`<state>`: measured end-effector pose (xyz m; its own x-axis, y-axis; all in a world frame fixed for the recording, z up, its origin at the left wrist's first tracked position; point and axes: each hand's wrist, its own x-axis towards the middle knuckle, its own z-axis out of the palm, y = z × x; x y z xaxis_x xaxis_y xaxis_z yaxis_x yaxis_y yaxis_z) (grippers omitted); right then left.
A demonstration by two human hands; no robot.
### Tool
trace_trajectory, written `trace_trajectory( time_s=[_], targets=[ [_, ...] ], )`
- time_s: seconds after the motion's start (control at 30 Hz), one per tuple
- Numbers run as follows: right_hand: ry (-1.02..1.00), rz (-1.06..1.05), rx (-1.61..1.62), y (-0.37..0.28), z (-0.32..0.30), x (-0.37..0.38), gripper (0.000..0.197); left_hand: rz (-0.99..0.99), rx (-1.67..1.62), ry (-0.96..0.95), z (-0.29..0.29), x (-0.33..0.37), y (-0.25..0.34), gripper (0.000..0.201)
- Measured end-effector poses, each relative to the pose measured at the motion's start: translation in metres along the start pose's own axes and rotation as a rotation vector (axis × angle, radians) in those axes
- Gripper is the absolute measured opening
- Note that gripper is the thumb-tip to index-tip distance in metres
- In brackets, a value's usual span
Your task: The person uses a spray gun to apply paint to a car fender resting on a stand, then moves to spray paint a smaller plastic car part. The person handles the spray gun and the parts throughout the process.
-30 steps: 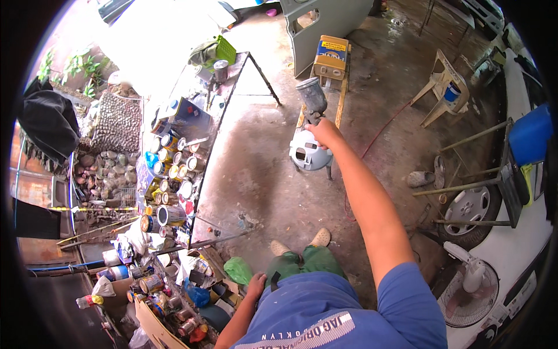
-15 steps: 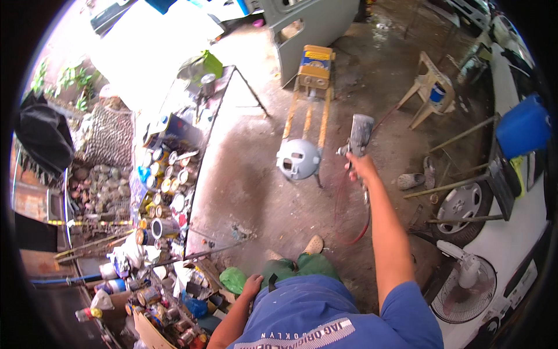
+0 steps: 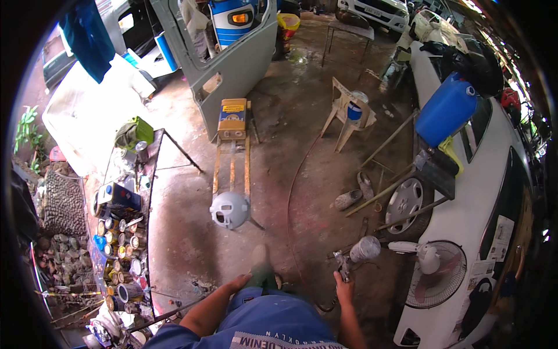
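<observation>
At the lower right my right hand (image 3: 344,286) is closed round the handle of a spray gun (image 3: 344,266), held low beside my body. Its grey cup (image 3: 367,249) leans to the right, and a thin red hose trails nearby. My left hand (image 3: 237,282) hangs near my left thigh with its fingers loosely stretched and nothing seen in it. Ahead, apart from both hands, a light-grey domed piece (image 3: 231,209) with rectangular cutouts rests at the near end of a low stand with yellowish rails (image 3: 232,171).
A tan can (image 3: 233,119) sits at the stand's far end. Left is a table crowded with paint cans (image 3: 125,241). Right are a plastic chair (image 3: 347,113), shoes (image 3: 349,199), a fan (image 3: 430,259), a blue container (image 3: 444,110) and a white car (image 3: 474,209). The hose (image 3: 289,203) crosses the floor.
My right hand has drawn the spray gun back from beside the domed piece, down toward my right side. My view has swung right, and my left hand has shifted slightly forward along my leg.
</observation>
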<state>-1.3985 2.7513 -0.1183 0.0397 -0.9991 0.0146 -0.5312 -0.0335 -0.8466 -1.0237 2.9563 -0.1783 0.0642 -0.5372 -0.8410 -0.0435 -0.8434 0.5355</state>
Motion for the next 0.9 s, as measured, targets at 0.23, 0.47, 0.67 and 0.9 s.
trace_trajectory(
  time_s=[0.23,0.47,0.67,0.9],
  targets=[
    [-0.017,0.338,0.236,-0.033,-0.047,0.052,0.021,0.024,0.452,-0.08,-0.03,0.084,0.084,0.072],
    [-0.153,0.52,0.473,-0.014,-0.053,0.147,0.022,0.248,0.58,-0.123,-0.049,0.187,0.201,0.074],
    [-0.433,0.654,0.021,-0.009,-0.021,0.251,0.028,0.648,0.76,-0.232,-0.104,0.236,0.274,0.045],
    [-0.202,0.242,-0.194,-0.035,0.052,0.364,0.026,0.498,0.508,-0.168,-0.122,0.283,0.291,0.049]
  ],
)
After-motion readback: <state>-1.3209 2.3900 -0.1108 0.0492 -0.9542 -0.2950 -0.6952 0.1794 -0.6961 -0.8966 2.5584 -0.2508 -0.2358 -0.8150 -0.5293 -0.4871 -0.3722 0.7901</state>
